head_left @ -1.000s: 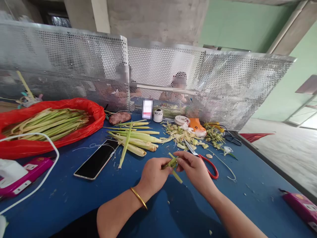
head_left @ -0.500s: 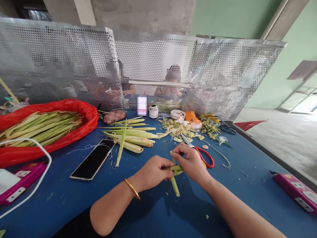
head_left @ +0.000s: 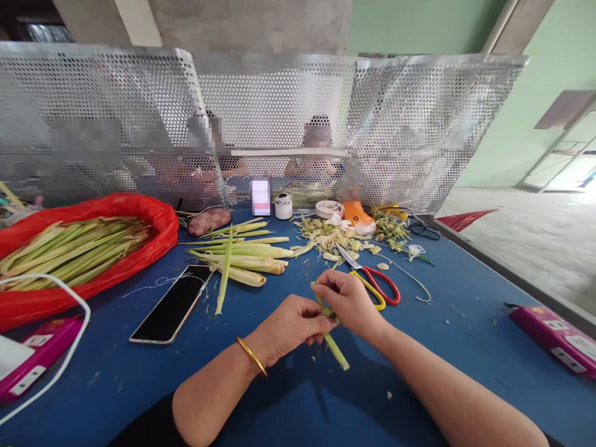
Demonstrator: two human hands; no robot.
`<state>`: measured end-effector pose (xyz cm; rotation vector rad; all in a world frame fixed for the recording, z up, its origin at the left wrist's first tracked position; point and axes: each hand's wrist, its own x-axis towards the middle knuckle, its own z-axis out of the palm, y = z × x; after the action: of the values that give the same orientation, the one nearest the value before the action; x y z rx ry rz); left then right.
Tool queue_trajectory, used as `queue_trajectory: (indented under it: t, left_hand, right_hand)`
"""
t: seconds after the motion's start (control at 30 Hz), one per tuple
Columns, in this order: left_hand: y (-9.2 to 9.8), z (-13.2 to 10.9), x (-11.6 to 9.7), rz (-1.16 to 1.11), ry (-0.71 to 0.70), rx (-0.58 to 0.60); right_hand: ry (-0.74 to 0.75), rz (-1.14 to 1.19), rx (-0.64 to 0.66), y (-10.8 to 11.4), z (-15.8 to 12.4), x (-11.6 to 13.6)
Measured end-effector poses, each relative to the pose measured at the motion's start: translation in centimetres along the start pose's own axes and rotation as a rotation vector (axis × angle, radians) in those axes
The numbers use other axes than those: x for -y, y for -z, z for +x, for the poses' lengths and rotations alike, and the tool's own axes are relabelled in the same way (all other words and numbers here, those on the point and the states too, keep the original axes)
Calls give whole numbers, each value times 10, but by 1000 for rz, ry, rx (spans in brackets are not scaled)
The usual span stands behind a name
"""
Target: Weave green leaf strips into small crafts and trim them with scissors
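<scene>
Both hands meet over the blue table around a small piece of folded green leaf strips [head_left: 336, 351]. My left hand [head_left: 294, 323], with a gold bangle on its wrist, pinches the piece between thumb and fingers. My right hand [head_left: 345, 303] grips its upper end with closed fingertips. One strip end sticks out below the fingers toward me; the folded middle is mostly hidden. Just beyond my right hand lie scissors [head_left: 380, 285] with one red and one yellow handle. Several pale green leaf stalks [head_left: 251, 251] lie farther off to the left.
A red bag [head_left: 162, 226] full of long leaves stands at the left. A phone [head_left: 172, 304] lies nearer, with a thread across it. Leaf scraps [head_left: 326, 236] are heaped behind the scissors. Purple power strips [head_left: 554, 338] lie at both sides. A perforated metal screen [head_left: 279, 93] closes the back, people behind it.
The view has shifted slightly. My hands have drawn closer over the folded strips, covering more of the middle, and the lower strip end now slants farther right. The yellow scissor handle shows more.
</scene>
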<state>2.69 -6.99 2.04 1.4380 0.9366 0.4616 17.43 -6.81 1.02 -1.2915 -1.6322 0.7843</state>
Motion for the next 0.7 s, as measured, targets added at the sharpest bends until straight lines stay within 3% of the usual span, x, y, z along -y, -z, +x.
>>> queue_trajectory:
  t: [0.07, 0.17, 0.23, 0.37, 0.4, 0.43, 0.5, 0.57, 0.7]
  left_hand:
    - [0, -1, -1, -12, 3, 9]
    - [-2, -3, -1, -52, 19, 46]
    - [-2, -2, 0, -142, 57, 10]
    - [3, 6, 3, -471, 65, -310]
    - [6, 7, 3, -545, 35, -404]
    - [8, 9, 2, -603, -5, -487]
    - [12, 11, 1, -674, -94, -599]
    - [10, 11, 1, -715, -162, -622]
    - [-3, 11, 5, -749, -189, -510]
  right_hand:
    - [11, -9, -54, -3, -1, 0]
    - [-34, 16, -13, -5, -1, -1]
    - [-47, 31, -27, -2, 1, -4]
    - [44, -9, -326, 7, 6, -8]
    - [30, -12, -346, 8, 5, -7]
    - [0, -7, -310, 7, 4, -6]
    - [-70, 22, -113, 2, 0, -1]
    - [-100, 81, 101, -10, -7, 2]
    - [-58, 133, 101, -33, -16, -1]
